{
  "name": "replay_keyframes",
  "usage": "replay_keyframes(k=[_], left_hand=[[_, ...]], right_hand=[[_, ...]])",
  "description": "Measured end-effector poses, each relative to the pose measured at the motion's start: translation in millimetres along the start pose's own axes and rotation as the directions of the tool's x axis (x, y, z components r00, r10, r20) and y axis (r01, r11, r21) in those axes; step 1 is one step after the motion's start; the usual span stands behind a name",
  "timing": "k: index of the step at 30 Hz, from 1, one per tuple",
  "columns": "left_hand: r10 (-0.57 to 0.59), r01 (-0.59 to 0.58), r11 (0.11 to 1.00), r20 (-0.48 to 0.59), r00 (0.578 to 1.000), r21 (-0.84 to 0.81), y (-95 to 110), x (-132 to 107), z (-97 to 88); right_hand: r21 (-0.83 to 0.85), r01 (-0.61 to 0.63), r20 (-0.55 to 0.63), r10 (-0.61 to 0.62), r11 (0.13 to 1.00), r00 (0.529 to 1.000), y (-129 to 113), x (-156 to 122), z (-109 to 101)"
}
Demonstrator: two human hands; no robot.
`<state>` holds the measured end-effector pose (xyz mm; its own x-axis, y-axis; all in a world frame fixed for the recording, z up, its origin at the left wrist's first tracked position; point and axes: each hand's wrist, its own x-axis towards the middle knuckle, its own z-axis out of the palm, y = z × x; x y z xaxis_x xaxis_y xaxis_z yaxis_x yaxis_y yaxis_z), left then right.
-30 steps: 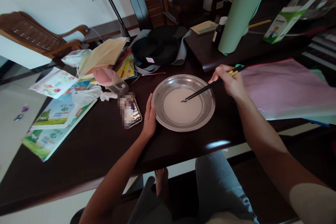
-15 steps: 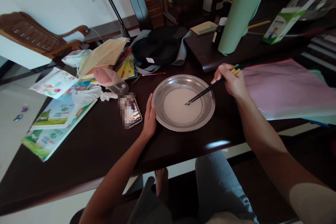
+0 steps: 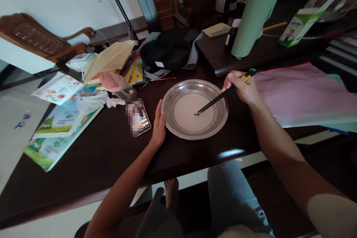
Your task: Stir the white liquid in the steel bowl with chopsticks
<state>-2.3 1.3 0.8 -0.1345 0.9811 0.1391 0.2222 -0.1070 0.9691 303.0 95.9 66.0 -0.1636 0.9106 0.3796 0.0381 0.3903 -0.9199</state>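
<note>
A shallow round metal basin (image 3: 169,122) rests on the dark table in front of me, holding a cloudy, whitish liquid (image 3: 185,113). My left hand (image 3: 159,126) holds the basin's left rim, its fingers laid along the outside edge. Over the right side, my right hand (image 3: 242,88) is closed around a pair of black chopsticks (image 3: 213,102) with gold bands near the top. The chopsticks slant down to the left, and their tips dip into the liquid near the middle. Part of my left hand's grip under the rim is hidden.
Left of the basin lie a phone (image 3: 142,119), a pink-lidded clear cup (image 3: 114,81), crumpled tissue (image 3: 93,100) and booklets (image 3: 57,121). Behind are a black bag (image 3: 167,50) and a tall green flask (image 3: 255,18). A pink folder (image 3: 304,91) lies to the right.
The chopstick tips have shifted slightly left and down within the liquid, and my right hand has moved a little left and down with them. My left hand and the basin stay put.
</note>
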Motion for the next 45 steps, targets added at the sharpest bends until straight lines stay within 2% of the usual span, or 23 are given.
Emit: replay_keyframes(k=[3,5,11,13,17,19,22,24,26,30,32,35,37,42,45], left_hand=[[-0.012,0.012,1.0,0.001,1.0,0.004,-0.3,0.0,-0.3],[-0.014,0.014,1.0,0.0,1.0,0.003,1.2,-0.3,-0.2],[0.009,-0.009,0.999,-0.003,1.0,0.031,4.9,-0.5,0.5],[0.006,-0.006,1.0,0.001,1.0,0.026,3.6,-0.3,0.3],[-0.009,0.009,1.0,0.001,1.0,-0.006,1.2,-0.4,0.0],[-0.009,0.009,1.0,0.001,1.0,-0.002,1.8,-0.7,0.0],[0.0,0.0,1.0,0.0,1.0,0.013,3.4,-1.0,0.1],[0.003,-0.003,1.0,0.0,1.0,0.017,3.5,-0.8,0.2],[0.001,-0.001,1.0,0.0,1.0,0.018,2.9,-0.6,0.3],[-0.006,0.006,1.0,-0.001,1.0,0.013,2.0,-0.7,0.4],[-0.008,0.008,1.0,-0.002,1.0,0.014,2.5,-0.9,0.3],[-0.005,0.005,1.0,0.001,1.0,0.018,3.2,-1.0,0.2],[-0.003,0.003,1.0,0.002,1.0,0.018,3.1,-1.0,0.2],[-0.011,0.011,1.0,-0.003,1.0,0.0,2.5,-0.6,0.6],[-0.012,0.012,1.0,-0.002,1.0,0.001,4.0,-0.7,0.8]], right_hand=[[-0.047,-0.022,0.156,0.029,0.999,0.987,-5.9,-4.5,6.4],[-0.079,0.005,0.183,0.01,0.997,0.983,-8.0,-5.2,8.6],[-0.037,0.015,-0.058,-0.017,0.999,0.998,-1.0,0.6,-0.1],[-0.01,-0.013,-0.017,0.013,1.0,1.0,-1.3,-0.8,0.7],[-0.042,-0.022,0.156,0.028,0.999,0.987,-6.2,-5.5,7.6],[-0.062,0.012,0.127,-0.004,0.998,0.992,-6.1,-4.5,7.5],[-0.045,0.037,-0.03,-0.038,0.998,0.999,-2.1,-0.1,2.0],[-0.007,0.038,-0.079,-0.038,0.999,0.996,-0.3,1.3,-0.7],[0.008,0.012,-0.029,-0.012,1.0,1.0,-1.5,-0.2,0.5],[-0.056,-0.019,0.149,0.027,0.998,0.988,-7.4,-5.5,8.0],[-0.08,0.004,0.117,0.006,0.997,0.993,-7.2,-4.8,8.0],[-0.055,0.031,-0.029,-0.033,0.998,0.999,-2.7,-1.0,2.7],[-0.02,0.031,-0.061,-0.032,0.999,0.998,-0.6,0.1,0.2],[-0.05,-0.009,0.124,0.015,0.999,0.992,-6.0,-4.5,6.5],[-0.075,0.007,0.089,0.0,0.997,0.996,-6.9,-3.5,6.7]])
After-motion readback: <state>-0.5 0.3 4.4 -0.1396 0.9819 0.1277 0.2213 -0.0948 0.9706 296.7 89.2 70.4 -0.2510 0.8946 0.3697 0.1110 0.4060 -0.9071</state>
